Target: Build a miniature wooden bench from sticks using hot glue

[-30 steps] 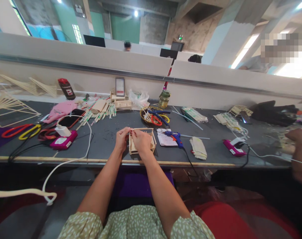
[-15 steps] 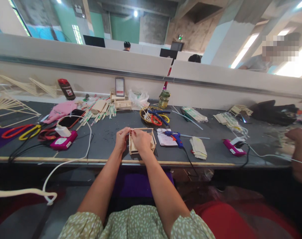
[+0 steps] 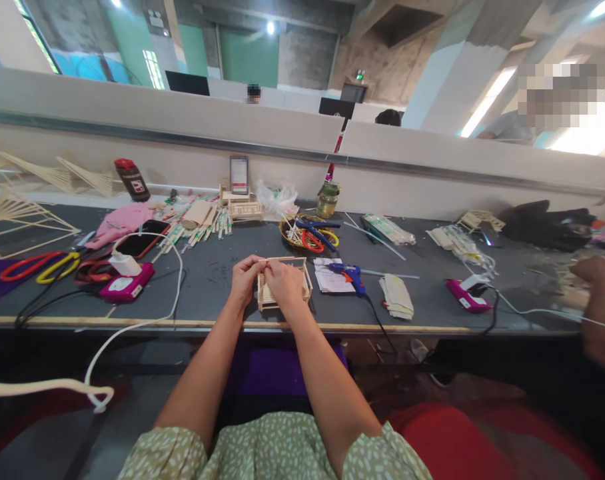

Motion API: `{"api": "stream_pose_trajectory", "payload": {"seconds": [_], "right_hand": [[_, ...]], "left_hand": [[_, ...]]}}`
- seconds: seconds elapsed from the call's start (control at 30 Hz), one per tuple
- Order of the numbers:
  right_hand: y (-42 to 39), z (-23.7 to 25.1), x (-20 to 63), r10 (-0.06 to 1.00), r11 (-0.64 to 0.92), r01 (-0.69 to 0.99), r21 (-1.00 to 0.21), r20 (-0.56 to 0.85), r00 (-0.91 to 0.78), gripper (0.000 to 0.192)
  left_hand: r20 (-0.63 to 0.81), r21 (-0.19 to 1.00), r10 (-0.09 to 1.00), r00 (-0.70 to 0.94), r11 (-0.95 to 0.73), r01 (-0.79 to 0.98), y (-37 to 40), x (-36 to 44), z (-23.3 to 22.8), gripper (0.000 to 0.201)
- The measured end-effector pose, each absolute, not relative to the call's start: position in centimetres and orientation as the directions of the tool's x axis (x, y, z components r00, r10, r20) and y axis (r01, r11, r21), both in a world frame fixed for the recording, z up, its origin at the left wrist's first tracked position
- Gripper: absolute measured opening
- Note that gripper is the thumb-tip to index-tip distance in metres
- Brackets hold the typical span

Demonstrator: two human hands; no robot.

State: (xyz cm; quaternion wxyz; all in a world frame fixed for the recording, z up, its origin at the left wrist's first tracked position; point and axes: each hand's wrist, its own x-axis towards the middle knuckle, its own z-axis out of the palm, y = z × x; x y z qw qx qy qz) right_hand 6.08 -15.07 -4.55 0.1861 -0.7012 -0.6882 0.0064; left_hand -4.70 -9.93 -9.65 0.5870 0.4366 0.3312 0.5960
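A small frame model of thin wooden sticks [image 3: 306, 285] rests near the front edge of the dark table. At its far left corner my left hand [image 3: 245, 277] is pinched closed, the fingertips meeting those of the other hand. My right hand [image 3: 283, 283] reaches over the model with its fingers closed at the same corner. Whatever lies between the fingertips is too small and hidden to make out. Just right of the model lie a white paper pad [image 3: 327, 280] and a blue glue gun [image 3: 351, 275]. A folded cream cloth [image 3: 397, 297] is farther right.
Behind the model stands a basket [image 3: 285, 241] with pliers and sticks. A pink power strip [image 3: 127, 283] with a white cable and red-yellow scissors [image 3: 37, 268] lie left. Another pink power strip [image 3: 468, 297] is right. At the far right a co-worker's hand [image 3: 602, 300] shows. A jar [image 3: 328, 200] stands behind.
My hands stay at the model's far left corner, with the fingertips shifted only slightly. The camera view has moved a little; the model stays in place.
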Motion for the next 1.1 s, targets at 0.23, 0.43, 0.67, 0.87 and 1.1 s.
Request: {"api": "stream_pose_trajectory", "payload": {"seconds": [0.23,0.43,0.67,0.87,1.1], "right_hand": [[-15.9,-3.5,8.4,0.944,-0.006,0.9,-0.436,0.294,0.148,0.025],[-16.1,-3.0,8.7,0.93,0.016,0.879,-0.477,0.33,0.162,0.022],[-15.8,-3.7,8.0,0.955,0.003,0.912,-0.41,0.272,0.12,0.024],[-15.0,-4.4,6.6,0.964,-0.002,0.94,-0.341,0.248,0.092,0.028],[-14.6,-5.2,6.2,0.957,-0.011,0.949,-0.314,0.272,0.101,0.029]], "left_hand": [[0.132,0.912,0.988,0.077,-0.091,-0.399,-10.0,-4.7,-9.6,0.017],[0.148,0.915,0.985,0.088,-0.103,-0.391,-10.1,-4.7,-9.6,0.016],[0.151,0.915,0.985,0.085,-0.107,-0.389,-10.0,-4.7,-9.6,0.017],[0.163,0.912,0.984,0.075,-0.121,-0.392,-9.8,-4.7,-9.8,0.016],[0.165,0.904,0.982,0.089,-0.114,-0.413,-9.8,-4.8,-9.9,0.013]]}}
